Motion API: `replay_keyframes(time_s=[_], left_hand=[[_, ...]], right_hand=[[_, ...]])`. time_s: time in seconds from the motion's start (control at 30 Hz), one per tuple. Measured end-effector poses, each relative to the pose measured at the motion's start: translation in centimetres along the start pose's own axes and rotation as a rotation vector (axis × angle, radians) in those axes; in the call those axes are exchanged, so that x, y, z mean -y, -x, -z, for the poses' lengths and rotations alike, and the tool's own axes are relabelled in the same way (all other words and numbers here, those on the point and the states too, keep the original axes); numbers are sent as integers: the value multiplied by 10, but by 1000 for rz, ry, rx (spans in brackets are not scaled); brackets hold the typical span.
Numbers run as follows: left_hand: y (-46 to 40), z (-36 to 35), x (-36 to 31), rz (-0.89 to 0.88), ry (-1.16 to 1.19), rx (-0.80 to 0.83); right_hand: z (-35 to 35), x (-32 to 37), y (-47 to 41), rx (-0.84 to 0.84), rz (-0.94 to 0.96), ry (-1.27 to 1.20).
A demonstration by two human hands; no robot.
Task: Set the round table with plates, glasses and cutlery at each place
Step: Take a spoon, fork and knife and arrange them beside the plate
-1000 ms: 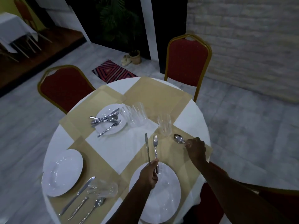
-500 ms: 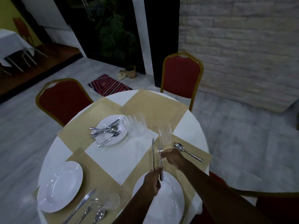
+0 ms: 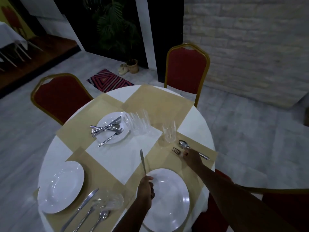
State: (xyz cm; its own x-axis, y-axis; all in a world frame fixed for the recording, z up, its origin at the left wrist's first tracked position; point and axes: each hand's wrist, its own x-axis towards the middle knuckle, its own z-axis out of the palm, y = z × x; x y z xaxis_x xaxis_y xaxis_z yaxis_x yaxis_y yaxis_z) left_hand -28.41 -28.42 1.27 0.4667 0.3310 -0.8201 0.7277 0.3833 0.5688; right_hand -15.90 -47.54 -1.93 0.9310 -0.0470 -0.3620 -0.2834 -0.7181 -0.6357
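My left hand [image 3: 145, 188] is shut on a knife [image 3: 143, 161], held blade up over the left rim of the near white plate [image 3: 168, 198]. To the right, my right hand [image 3: 192, 158] grips a fork [image 3: 175, 150], tines pointing left, low over the tan placemat [image 3: 167, 161]. Just beyond it on the mat lies a spoon [image 3: 183, 144]. A glass [image 3: 169, 131] stands behind the fork. The far plate [image 3: 112, 128] carries several pieces of cutlery, with stacked glasses [image 3: 137, 122] lying beside it. The left place has a plate [image 3: 61, 185], cutlery [image 3: 87, 210] and a tipped glass [image 3: 108, 200].
The round table [image 3: 197, 124] has a white cloth with tan mats. Red chairs stand at the far left [image 3: 60, 97], the far side [image 3: 187, 69] and the near right [image 3: 284, 210]. A striped rug [image 3: 108, 80] lies on the tiled floor.
My right hand took the fork from my left hand and carried it right, down toward the mat beside the spoon. My left hand keeps the knife.
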Motion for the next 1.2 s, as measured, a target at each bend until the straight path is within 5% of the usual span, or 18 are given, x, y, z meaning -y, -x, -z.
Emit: replay_keyframes(time_s=[0.17,0.23,0.3,0.47,0.57,0.73,1.03,1.2], left_hand=[[7,11,4,60,-41,80],[11,12,4,44,-60,101],[15,13,3,29,-56,121],[18,12,3,2,-103,178],[25,1,2,15,-179,204],[37,-21,-1,12,-250,275],[35,-33,-1,-35,-324,305],[30,-17,1,-108,-361,225]], right_hand=[[-6,-9,-4,44,-62,-67],[-13,-15,-8,-86,-4,-10],[-25,-32,-21,55,-45,7],[-14,-7,-3,30,-51,-122],[-15,19,9,212,44,-189],[-11,52,30,476,-68,-409],[6,49,33,403,-107,-598],[11,30,15,253,-27,-208]])
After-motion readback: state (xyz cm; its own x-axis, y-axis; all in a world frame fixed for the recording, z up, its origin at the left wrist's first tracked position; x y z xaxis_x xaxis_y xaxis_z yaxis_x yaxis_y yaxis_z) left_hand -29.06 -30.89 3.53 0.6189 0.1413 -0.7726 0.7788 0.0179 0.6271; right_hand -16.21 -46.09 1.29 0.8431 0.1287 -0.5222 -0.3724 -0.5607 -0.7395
